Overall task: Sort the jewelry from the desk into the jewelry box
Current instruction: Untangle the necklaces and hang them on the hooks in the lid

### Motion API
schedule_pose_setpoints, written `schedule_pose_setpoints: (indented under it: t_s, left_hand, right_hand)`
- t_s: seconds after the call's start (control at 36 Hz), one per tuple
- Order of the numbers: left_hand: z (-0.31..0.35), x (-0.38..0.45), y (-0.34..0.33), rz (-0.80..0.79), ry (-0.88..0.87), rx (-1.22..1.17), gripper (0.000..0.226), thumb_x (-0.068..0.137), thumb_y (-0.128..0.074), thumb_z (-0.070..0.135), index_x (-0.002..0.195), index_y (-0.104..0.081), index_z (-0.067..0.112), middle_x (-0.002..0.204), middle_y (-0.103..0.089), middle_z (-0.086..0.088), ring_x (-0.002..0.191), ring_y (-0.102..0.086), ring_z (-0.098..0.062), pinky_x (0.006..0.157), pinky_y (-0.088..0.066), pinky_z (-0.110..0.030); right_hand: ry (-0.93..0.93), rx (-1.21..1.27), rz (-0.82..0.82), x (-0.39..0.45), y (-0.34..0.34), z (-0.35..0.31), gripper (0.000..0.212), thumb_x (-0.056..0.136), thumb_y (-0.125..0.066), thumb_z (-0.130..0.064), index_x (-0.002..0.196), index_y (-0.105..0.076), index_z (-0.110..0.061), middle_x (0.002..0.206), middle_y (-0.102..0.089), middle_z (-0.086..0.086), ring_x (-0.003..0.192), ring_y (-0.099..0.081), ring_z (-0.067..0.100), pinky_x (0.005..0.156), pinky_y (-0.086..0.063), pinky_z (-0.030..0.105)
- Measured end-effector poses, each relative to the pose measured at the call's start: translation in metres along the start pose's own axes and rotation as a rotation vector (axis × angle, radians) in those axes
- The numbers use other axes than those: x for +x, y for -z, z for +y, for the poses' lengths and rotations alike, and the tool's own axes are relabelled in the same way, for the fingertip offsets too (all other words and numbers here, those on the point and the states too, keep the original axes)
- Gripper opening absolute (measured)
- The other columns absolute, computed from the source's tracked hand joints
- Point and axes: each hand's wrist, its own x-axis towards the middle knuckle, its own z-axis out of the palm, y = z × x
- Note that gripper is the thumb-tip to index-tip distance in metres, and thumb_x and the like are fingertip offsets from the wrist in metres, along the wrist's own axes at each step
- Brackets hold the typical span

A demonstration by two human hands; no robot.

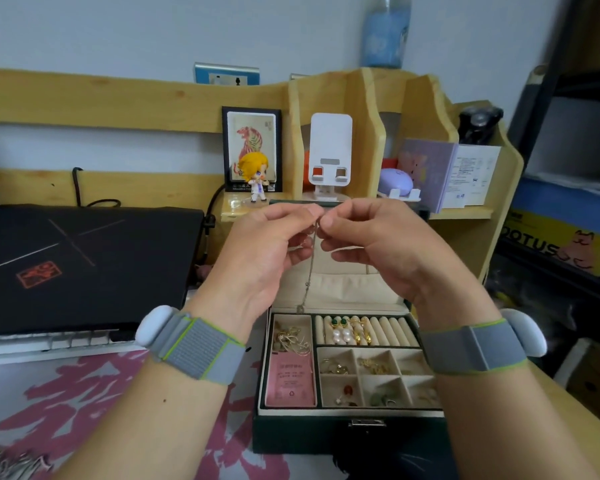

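Observation:
My left hand (264,251) and my right hand (378,244) are raised together above the open dark green jewelry box (343,434). Both pinch the top of a thin silver necklace chain (309,278) between thumb and fingertips. The chain hangs straight down, and its lower end dangles just over the box's back edge. Inside the box, the left compartment holds tangled gold chains (291,339) and a pink card (290,379). Pearl and green earrings (343,332) sit in the ring rolls. Small square cells at the right hold several small pieces.
A closed black laptop (84,265) lies at the left over a white keyboard. Behind the box stands a wooden desk organiser (368,109) with a white phone stand (329,154), a small figurine (255,178), a framed tiger picture and a purple case.

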Motion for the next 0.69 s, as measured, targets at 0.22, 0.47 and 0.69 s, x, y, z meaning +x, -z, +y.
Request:
schedule_pose_setpoints:
  t_s: [0.22,0.47,0.69]
  left_hand:
    - [-0.001,0.0,-0.001,0.068,-0.077,0.197,0.011,0.088,-0.077,0.026,0.087,-0.082,0.016,0.088,-0.074,-0.001,0.085,-0.059,-0.015,0.083,-0.052,-0.034]
    - [-0.001,0.0,0.001,0.091,-0.137,0.346,0.007,0.09,-0.077,0.025,0.085,-0.082,0.022,0.072,-0.071,0.012,0.08,-0.061,-0.01,0.086,-0.052,-0.034]
    - [-0.001,0.0,0.002,0.081,-0.159,0.489,0.014,0.092,-0.076,0.026,0.079,-0.076,0.022,0.062,-0.065,0.016,0.07,-0.059,-0.006,0.078,-0.052,-0.028]
  right_hand:
    - [-0.001,-0.104,0.032,0.0,-0.009,0.003,0.005,0.088,-0.077,-0.018,0.086,-0.078,-0.014,0.092,-0.077,0.01,0.078,-0.069,0.014,0.083,-0.057,0.035]
    - [-0.016,-0.235,0.056,0.0,-0.004,0.001,0.01,0.087,-0.078,-0.024,0.086,-0.08,-0.015,0.084,-0.078,0.003,0.08,-0.069,0.014,0.082,-0.057,0.033]
    - [-0.011,-0.284,0.029,-0.001,0.004,0.002,0.011,0.093,-0.072,-0.019,0.09,-0.079,-0.011,0.087,-0.078,0.006,0.091,-0.074,0.024,0.092,-0.06,0.043]
